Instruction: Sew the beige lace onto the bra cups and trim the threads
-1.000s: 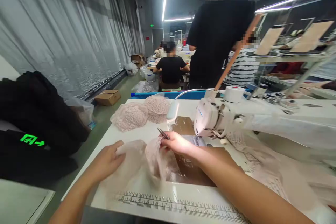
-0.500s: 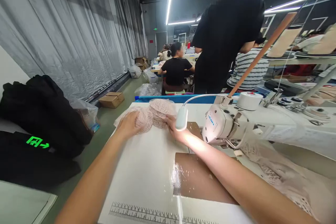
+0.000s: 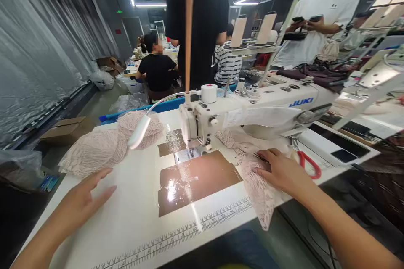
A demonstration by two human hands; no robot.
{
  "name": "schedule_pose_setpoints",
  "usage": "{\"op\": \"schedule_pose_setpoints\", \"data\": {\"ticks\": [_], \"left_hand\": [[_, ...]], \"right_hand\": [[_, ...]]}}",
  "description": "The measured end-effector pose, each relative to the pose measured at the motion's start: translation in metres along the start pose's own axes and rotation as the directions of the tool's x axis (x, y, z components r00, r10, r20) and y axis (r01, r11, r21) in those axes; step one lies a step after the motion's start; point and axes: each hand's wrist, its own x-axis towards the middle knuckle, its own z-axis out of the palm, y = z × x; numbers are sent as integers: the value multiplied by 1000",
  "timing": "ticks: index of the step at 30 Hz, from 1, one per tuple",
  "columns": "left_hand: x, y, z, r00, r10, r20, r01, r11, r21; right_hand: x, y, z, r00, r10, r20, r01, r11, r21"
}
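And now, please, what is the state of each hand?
Left hand: open, holding nothing.
Right hand: closed on a small dark tool, over lace fabric; whether it grips that too, cannot tell.

From my end, I see the machine (image 3: 240, 111) across the right of the table (image 3: 132, 201), a sheet (image 3: 195, 185) before it, the ruler (image 3: 189, 234) along the near edge. Two lace piles (image 3: 94, 151) sit behind my left hand (image 3: 83, 195). More lace (image 3: 260, 201) overhangs the edge beneath my right hand (image 3: 279, 170) (scissors (image 3: 313, 167) lie just right).
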Motion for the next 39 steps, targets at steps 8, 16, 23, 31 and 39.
{"op": "schedule_pose_setpoints", "data": {"ticks": [8,16,23,31,39], "left_hand": [[-27,133,40,856,342,388,-113,855,-506],[-22,262,120,722,466,512,333,415,-847],[-19,284,138,806,354,475,361,342,-868],[-49,242,101,692,448,566,519,237,-821],[-108,169,48,860,179,478,493,-55,-868]], "right_hand": [[-19,13,11,927,164,-336,-22,920,390],[-47,-47,26,851,-456,-262,518,647,559],[-31,-19,30,907,-349,-236,419,694,585],[6,16,31,964,-245,-104,265,918,294],[45,16,30,943,-326,-73,329,873,360]]}}
